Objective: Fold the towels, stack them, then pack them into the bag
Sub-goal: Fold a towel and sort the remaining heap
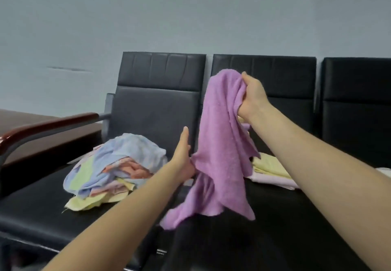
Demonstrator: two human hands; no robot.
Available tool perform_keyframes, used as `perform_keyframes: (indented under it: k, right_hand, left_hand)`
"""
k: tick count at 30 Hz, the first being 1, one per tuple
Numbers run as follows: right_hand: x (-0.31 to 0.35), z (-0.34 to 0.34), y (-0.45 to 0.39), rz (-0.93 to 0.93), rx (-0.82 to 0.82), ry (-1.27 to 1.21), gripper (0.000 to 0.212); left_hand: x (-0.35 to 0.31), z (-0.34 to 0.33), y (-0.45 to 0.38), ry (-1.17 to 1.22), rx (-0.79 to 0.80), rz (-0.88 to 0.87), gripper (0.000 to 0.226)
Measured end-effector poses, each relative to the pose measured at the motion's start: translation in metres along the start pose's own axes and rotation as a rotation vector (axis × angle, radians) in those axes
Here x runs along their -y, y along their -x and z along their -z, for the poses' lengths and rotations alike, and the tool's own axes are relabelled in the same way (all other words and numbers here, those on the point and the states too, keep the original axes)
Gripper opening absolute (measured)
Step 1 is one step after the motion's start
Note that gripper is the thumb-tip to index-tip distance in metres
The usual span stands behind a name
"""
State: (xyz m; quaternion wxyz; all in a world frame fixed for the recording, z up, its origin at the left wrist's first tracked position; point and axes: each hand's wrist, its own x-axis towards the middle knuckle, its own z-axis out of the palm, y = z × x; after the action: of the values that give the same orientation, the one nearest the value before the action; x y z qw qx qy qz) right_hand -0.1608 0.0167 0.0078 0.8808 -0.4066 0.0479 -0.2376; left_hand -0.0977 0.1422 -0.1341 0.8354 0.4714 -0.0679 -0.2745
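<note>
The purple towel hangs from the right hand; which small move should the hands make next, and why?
Probably the left hand should pinch the edge it touches and pull away from the right hand, spreading the purple towel. It hangs bunched from one grip, so it cannot yet be folded flat.

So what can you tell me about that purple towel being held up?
The purple towel looks like soft terry cloth, unfolded and rumpled. The right hand grips its bunched top edge and holds it up in front of the black chairs, so it hangs in loose folds, its lower corners reaching down to the seat. The left hand, fingers straight, touches its left edge about halfway down.
</note>
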Motion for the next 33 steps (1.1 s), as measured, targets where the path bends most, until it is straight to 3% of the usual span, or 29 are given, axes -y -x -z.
perform_keyframes:
  k: [2, 5, 12, 14, 16, 18, 19, 21, 23, 25, 27, 29, 31, 33]
  right_hand:
    - [0.017, 0.021, 0.009, 0.032, 0.028, 0.055, 0.035]
    - [0.045, 0.056, 0.023, 0.108, 0.003, 0.113, 0.037]
    - [0.086, 0.149, 0.036, 0.231, -0.32, 0.273, 0.026]
    - [0.077, 0.175, 0.04, 0.228, -0.367, 0.403, 0.021]
    - [0.054, 0.201, 0.046, 0.168, -0.341, 0.564, 0.015]
    - [0.02, 0.225, 0.052, 0.067, -0.236, 0.893, 0.015]
    - [0.003, 0.237, 0.058, -0.051, -0.118, 1.201, 0.018]
    - [-0.026, 0.256, 0.065, -0.457, 0.231, 1.776, 0.03]
    - [-0.04, 0.263, 0.07, -0.743, 0.357, 1.982, 0.039]
    - [-0.042, 0.262, 0.063, -0.555, 0.299, 1.995, 0.043]
    - [-0.042, 0.261, 0.048, -0.232, 0.106, 1.975, 0.043]
    - [-0.043, 0.268, 0.029, -0.032, -0.102, 1.935, 0.036]
    - [-0.052, 0.283, 0.018, -0.014, -0.218, 1.92, 0.031]
    - [-0.062, 0.297, 0.016, -0.182, -0.246, 1.939, 0.039]
  left_hand:
    - [0.02, -0.037, -0.01, -0.084, 0.163, 0.008, 0.055]
    - [0.038, -0.088, -0.017, -0.326, 0.22, -0.042, 0.017]
    - [0.027, -0.119, -0.02, -0.264, -0.059, -0.399, 0.012]
    - [0.028, -0.107, -0.02, -0.28, -0.097, -0.412, 0.015]
    - [0.04, -0.092, -0.02, -0.452, -0.126, -0.386, 0.024]
    - [0.064, -0.072, -0.021, -0.771, -0.073, -0.385, 0.022]
    - [0.08, -0.057, -0.02, -0.974, -0.021, -0.381, 0.031]
    - [0.107, -0.022, -0.02, -1.361, 0.135, -0.276, 0.039]
    - [0.125, 0.013, -0.021, -1.762, 0.289, -0.167, 0.042]
    - [0.129, 0.032, -0.022, -1.96, 0.296, -0.195, 0.039]
    - [0.125, 0.037, -0.025, -1.898, 0.165, -0.293, 0.035]
    - [0.122, 0.039, -0.03, -1.802, 0.055, -0.364, 0.028]
    - [0.122, 0.039, -0.037, -1.725, 0.003, -0.343, 0.025]
    - [0.127, 0.034, -0.041, -1.621, -0.02, -0.278, 0.028]
